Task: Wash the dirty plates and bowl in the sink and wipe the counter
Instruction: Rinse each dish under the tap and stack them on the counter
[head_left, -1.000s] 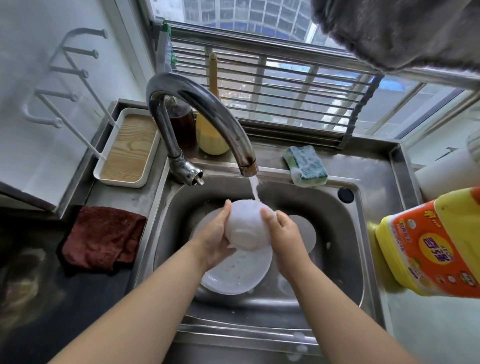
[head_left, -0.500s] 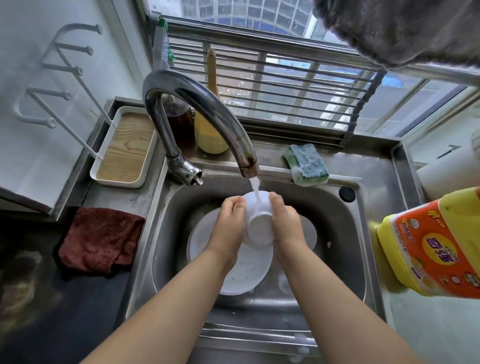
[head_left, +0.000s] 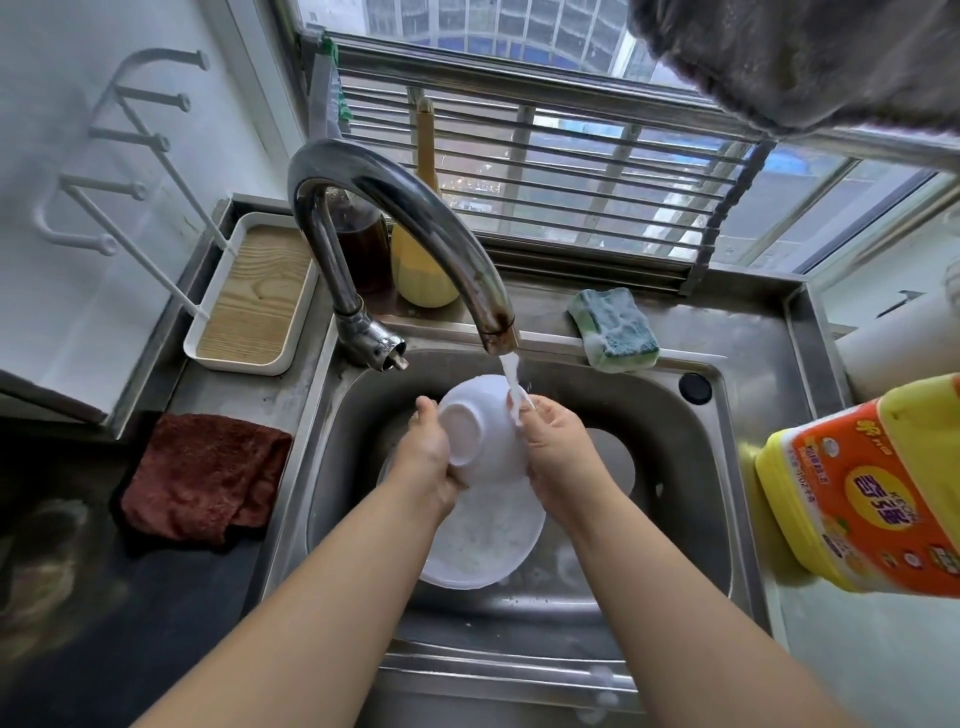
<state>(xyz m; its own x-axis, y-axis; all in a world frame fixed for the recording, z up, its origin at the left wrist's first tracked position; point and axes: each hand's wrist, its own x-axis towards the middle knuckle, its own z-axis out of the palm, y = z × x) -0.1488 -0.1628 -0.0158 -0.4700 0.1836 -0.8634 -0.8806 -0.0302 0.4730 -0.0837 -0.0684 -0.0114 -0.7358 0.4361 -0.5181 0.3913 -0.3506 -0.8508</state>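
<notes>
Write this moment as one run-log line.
step: rinsing bowl | left hand: holds bowl | right hand: holds bowl | faucet: running

We see our two forearms bare to the elbow, sleeveless; left hand (head_left: 427, 457) at 11 o'clock, right hand (head_left: 558, 451) at 1 o'clock, both unadorned.

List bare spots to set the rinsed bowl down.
Bare steel: the ledge between the wooden-bottomed tray and red cloth, and the strip between sponge and detergent bottle. Crowded: the basin holds plates; bottles stand behind the faucet.
</notes>
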